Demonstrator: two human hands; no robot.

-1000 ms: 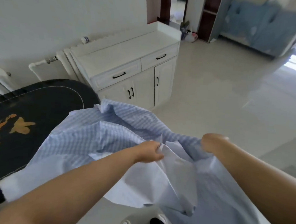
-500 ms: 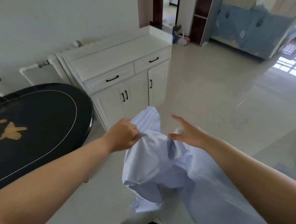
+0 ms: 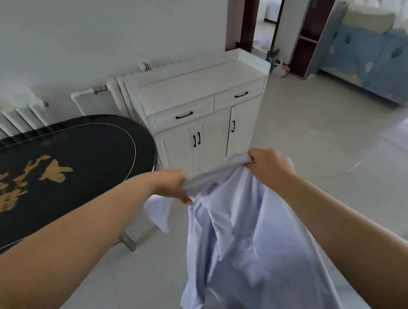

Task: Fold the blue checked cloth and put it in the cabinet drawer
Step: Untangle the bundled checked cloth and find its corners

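The pale blue checked cloth [image 3: 240, 240] hangs in the air in front of me, bunched along its top edge and draping down towards the floor. My left hand [image 3: 172, 186] is closed on the left end of that bunched edge. My right hand [image 3: 269, 164] grips the other end, slightly higher and farther out. The white cabinet [image 3: 202, 87] stands against the wall just beyond my hands. Its two drawers, left [image 3: 181, 116] and right [image 3: 240, 95], are both shut, each with a black handle.
A black oval table [image 3: 66, 169] with gold markings fills the left side, close to the cabinet's left corner. White radiators [image 3: 16, 119] line the wall behind it. Pale tiled floor [image 3: 318, 149] stretches to the right towards a blue-covered sofa [image 3: 376, 62].
The cloth came off the table and now hangs in the air. My right hand, open half a second ago, has closed on the top edge. Both hands have pulled that edge taut.
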